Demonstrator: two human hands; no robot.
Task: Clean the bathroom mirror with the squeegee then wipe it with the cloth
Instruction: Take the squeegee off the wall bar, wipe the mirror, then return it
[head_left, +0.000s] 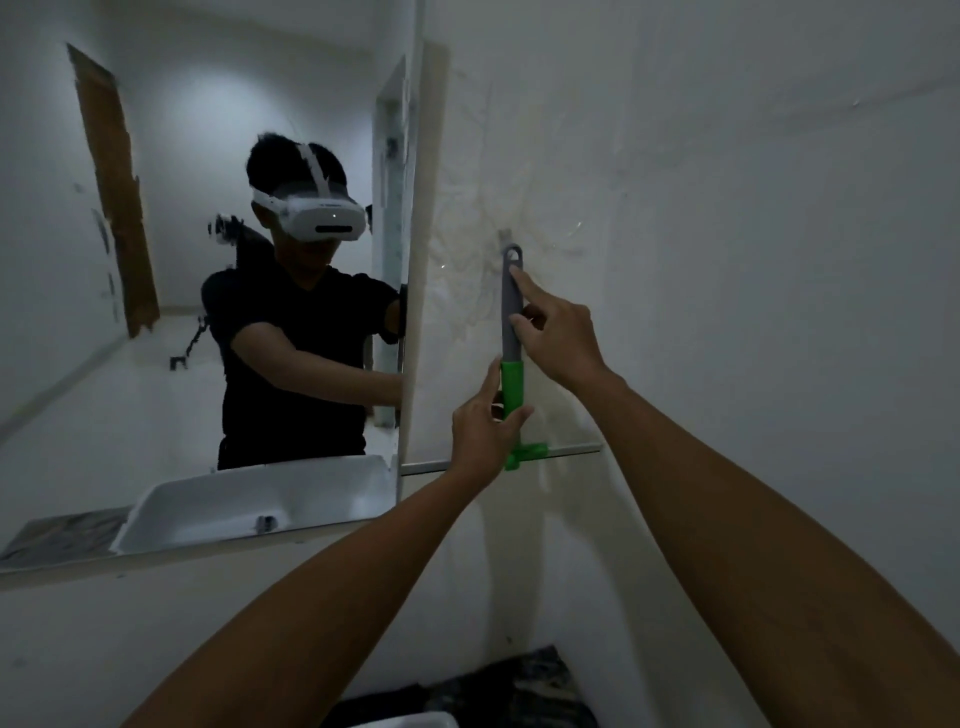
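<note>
A squeegee with a grey handle, green neck and long thin blade hangs upright against the white wall, its loop at a small hook. The blade lies level at the bottom. My left hand pinches the green neck from the left. My right hand grips the grey handle, index finger stretched up along it. The mirror fills the left of the view and reflects a person in black wearing a white headset. No cloth is identifiable.
The mirror's right edge stands just left of the squeegee. A white sink shows in the reflection. A dark patterned counter lies below, with a white rim at the bottom edge. The wall is stained around the hook.
</note>
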